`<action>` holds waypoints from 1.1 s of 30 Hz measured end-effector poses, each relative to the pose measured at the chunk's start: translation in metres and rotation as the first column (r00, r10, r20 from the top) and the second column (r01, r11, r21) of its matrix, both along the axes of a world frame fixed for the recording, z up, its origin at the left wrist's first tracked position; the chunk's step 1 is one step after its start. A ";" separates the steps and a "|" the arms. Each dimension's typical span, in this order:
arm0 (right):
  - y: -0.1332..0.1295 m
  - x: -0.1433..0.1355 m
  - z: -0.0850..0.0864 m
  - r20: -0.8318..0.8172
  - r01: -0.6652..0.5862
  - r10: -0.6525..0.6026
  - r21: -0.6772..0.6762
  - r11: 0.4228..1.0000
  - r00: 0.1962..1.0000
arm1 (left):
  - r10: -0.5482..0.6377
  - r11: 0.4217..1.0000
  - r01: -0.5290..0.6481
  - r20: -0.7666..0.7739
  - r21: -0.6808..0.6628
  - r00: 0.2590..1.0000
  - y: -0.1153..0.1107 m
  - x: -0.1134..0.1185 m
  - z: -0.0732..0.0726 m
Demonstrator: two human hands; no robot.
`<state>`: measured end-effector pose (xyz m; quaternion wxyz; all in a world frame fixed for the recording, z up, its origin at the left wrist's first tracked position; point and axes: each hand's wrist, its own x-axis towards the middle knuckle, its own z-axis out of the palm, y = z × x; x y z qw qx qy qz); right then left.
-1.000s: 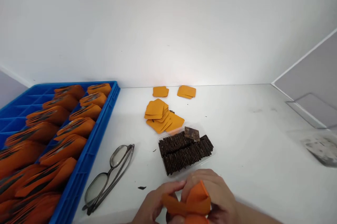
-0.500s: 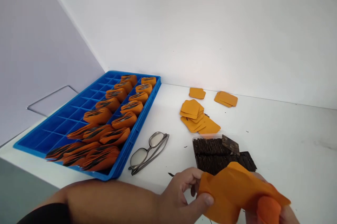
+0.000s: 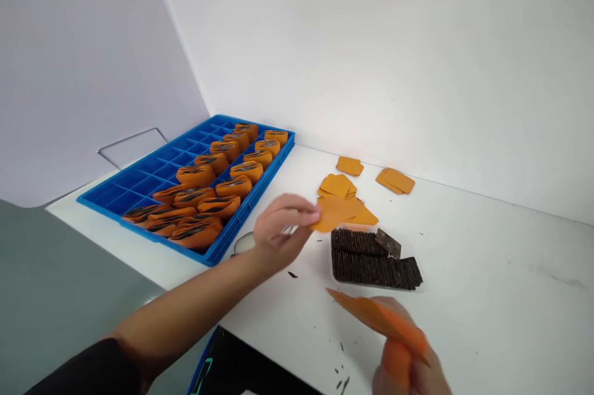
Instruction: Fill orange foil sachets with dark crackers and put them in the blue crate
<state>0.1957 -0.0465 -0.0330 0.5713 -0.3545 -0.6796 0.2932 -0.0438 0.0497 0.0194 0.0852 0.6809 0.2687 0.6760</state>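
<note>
My left hand (image 3: 285,225) pinches a thin orange sheet (image 3: 331,214) by its left edge, over the pile of orange rounded sheets (image 3: 364,213). Whether this sheet touches the pile, I cannot tell. Lower right, my right hand (image 3: 413,367) grips another orange sheet (image 3: 371,314), tilted and seen nearly edge-on; it may be more than one layer. An orange cover sits on the right thumb (image 3: 395,363). Between the hands and the wall stands a clear plastic box (image 3: 362,284) packed with rows of thin dark brown pieces (image 3: 366,265). One mottled brown flat piece (image 3: 388,243) leans on top.
A blue divided tray (image 3: 250,215) at left holds several orange bundles (image 3: 195,176) with dark layers inside. Glasses (image 3: 244,243) lie partly hidden behind my left hand. Two small orange stacks (image 3: 349,165) (image 3: 395,181) lie near the wall. Dark scraps (image 3: 292,275) dot the white table.
My hands have parted. My left hand has moved up and left to the orange pile with a sheet, while my right keeps an orange sheet. The head view has shifted.
</note>
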 end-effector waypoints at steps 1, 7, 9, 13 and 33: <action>0.003 -0.008 0.008 0.036 -0.032 0.029 0.069 0.997 0.999 | 0.056 0.998 -0.056 -0.025 -0.003 0.998 0.014 0.000 0.003; 0.014 -0.033 0.030 0.224 -0.223 0.174 0.215 0.951 0.959 | 0.113 0.930 -0.184 -0.230 -0.317 0.967 0.055 0.025 0.004; 0.014 -0.028 0.029 0.269 -0.183 0.128 0.189 0.965 0.955 | 0.034 0.919 -0.120 -0.227 -0.376 0.973 0.040 0.029 0.005; 0.009 -0.016 0.027 0.274 0.041 -0.040 0.003 0.999 0.961 | -0.201 0.902 0.125 -0.146 -0.412 0.969 -0.014 0.025 0.009; 0.009 -0.011 0.003 -0.065 0.082 -0.131 -0.489 0.868 0.989 | -0.203 0.713 0.330 0.268 -0.619 0.942 -0.056 0.028 0.002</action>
